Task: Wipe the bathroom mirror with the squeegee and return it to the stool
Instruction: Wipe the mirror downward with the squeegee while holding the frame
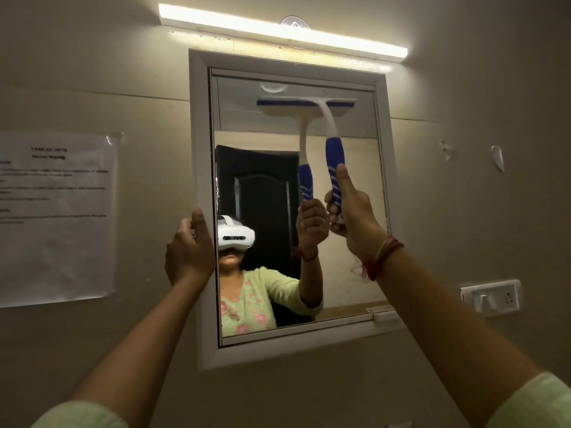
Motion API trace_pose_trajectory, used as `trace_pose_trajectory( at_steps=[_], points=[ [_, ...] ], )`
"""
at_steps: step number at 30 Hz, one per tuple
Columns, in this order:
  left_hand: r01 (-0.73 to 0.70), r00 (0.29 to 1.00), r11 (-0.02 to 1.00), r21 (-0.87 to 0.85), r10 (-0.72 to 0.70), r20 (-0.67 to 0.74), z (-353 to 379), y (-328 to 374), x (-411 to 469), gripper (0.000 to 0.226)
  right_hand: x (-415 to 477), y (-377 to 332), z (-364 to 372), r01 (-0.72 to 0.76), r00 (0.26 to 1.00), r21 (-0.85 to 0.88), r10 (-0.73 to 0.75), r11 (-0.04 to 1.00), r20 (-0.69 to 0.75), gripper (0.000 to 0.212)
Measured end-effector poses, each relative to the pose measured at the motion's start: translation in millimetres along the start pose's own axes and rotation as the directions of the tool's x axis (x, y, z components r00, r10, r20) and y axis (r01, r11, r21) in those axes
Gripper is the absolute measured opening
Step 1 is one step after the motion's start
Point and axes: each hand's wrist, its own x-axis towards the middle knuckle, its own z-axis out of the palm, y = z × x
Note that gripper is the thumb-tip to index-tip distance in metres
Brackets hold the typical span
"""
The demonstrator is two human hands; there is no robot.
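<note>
Bright light shines on the mirror (278,211) where your right hand (352,217) is wrapped tight on the squeegee (335,159), its blade up top on the glass, your left hand (188,251) curled on the frame (202,149); tilt the blade and it may skip spots.

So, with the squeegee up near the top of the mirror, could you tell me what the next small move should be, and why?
Probably a steady pull straight down. The squeegee blade sits across the upper part of the mirror, the right hand grips its blue handle, and the left hand steadies the frame, so the glass below looks still to be wiped.
</note>
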Motion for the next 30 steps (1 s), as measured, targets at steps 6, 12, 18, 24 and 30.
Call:
trace_pose_trajectory(
  at_steps=[6, 12, 18, 24, 30],
  points=[
    [-0.026, 0.999, 1.000, -0.013, 0.026, -0.021, 2, -2, 0, 0.053, 3, 21, -6, -0.089, 0.993, -0.015, 0.090, 0.996, 0.076, 0.061],
    [-0.013, 1.000, 1.000, -0.010, 0.013, -0.020, 2, -1, 0, 0.054, -6, 43, -9, -0.050, 0.999, -0.010, 0.050, 0.999, 0.020, 0.059],
    [-0.004, 1.000, 1.000, -0.007, 0.004, -0.026, 2, -1, 0, 0.053, 9, 48, -10, 0.052, 0.984, -0.158, -0.078, 0.986, -0.162, 0.055],
    [0.005, 1.000, 1.000, -0.014, -0.005, -0.006, 0, 1, -2, 0.049, -21, 101, -30, 0.070, 0.960, -0.203, -0.121, 0.977, -0.251, 0.052],
    [0.009, 1.000, 1.000, -0.020, -0.009, -0.006, 0, 2, -3, 0.047, 1, 71, -26, 0.063, 0.963, -0.230, -0.120, 0.971, -0.242, 0.054]
  ],
)
